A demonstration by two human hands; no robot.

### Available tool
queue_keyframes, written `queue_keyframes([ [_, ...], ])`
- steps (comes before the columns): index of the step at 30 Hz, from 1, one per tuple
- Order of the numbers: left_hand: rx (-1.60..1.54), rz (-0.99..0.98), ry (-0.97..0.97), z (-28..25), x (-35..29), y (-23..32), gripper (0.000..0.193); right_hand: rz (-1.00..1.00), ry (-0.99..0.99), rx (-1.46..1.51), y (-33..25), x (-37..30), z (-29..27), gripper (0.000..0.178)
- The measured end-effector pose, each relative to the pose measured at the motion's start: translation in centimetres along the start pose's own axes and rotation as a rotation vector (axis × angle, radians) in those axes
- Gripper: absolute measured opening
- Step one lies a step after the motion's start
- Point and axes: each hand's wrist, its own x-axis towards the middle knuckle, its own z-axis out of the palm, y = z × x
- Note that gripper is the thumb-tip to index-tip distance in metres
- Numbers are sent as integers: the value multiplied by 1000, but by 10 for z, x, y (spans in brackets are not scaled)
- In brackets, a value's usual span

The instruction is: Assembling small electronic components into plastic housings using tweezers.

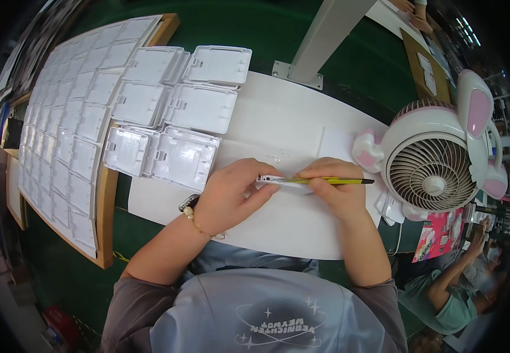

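My left hand (230, 191) pinches one end of a small white plastic part (295, 187) on edge above the white tabletop. In my right hand (342, 194) is a slim yellow pen-like tool (340, 181) with a dark rear end, held like a pencil. Its front end lies along the upper edge of the white part; the exact tip is too small to make out. Tiny pale crumbs (277, 157) are scattered on the table just beyond my hands.
Stacks of white plastic covers (184, 159) stand left on the table (266, 117). Farther left, a wood-edged board (106, 217) bears rows of similar covers. A white-and-pink fan (425, 170) stands right. Behind the table rises a grey post (319, 47). Another person (449, 288) sits lower right.
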Motion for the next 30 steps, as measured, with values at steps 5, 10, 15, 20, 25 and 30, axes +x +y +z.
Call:
queue_keyframes([
  [5, 19, 23, 0, 0, 1, 0, 19, -32, 15, -10, 1, 0, 1, 20],
  [10, -5, 20, 45, 3, 0, 0, 17, -89, -31, -64, -1, 3, -3, 14],
  [15, 89, 11, 50, 4, -4, 17, 16, -188, -100, -43, 4, 8, -7, 11],
  [20, 304, 155, -61, -20, 6, 50, 22, -213, -155, -59, 1, 10, -7, 12],
  [25, 538, 219, -408, -43, 29, 63, 21, -230, -179, -46, -2, 12, -8, 13],
  [30, 323, -164, -725, -57, 65, 64, 23, -256, -198, -71, -1, 12, -12, 14],
])
